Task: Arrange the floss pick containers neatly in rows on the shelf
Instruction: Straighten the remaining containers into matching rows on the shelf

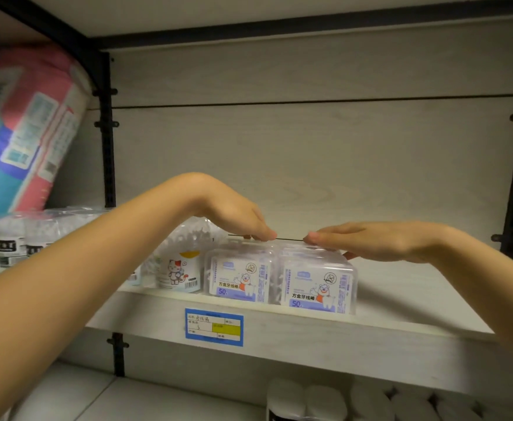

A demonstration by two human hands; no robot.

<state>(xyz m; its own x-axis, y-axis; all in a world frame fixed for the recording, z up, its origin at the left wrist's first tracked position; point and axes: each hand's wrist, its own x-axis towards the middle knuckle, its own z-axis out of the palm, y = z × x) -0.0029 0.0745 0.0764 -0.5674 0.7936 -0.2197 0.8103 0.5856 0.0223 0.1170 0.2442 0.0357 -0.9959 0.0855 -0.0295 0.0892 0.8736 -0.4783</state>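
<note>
Left box: clear square plastic floss pick container with purple label (238, 276), on the white shelf (401, 299) just above the blue price tag (214, 327).
Right box: matching container (319, 287), just beside it, up-right of the tag.
Left hand (234, 220): fingers together, tips on the left box's top.
Right hand (367, 240): flat, fingers together, on the right box's top.

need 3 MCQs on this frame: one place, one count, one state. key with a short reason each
1. The blue price tag sits:
A) on the shelf's front edge
B) on the back wall
C) on a box

2. Square boxes showing a "50" label:
A) one
B) two
C) four

3. The left hand and right hand are:
A) fists
B) fingers straight, on box tops
C) lifting a box

Key:
1 A, the tag is stuck below the boxes.
2 B, the left box and right box stand side by side.
3 B, fingertips rest on the lids.
</note>
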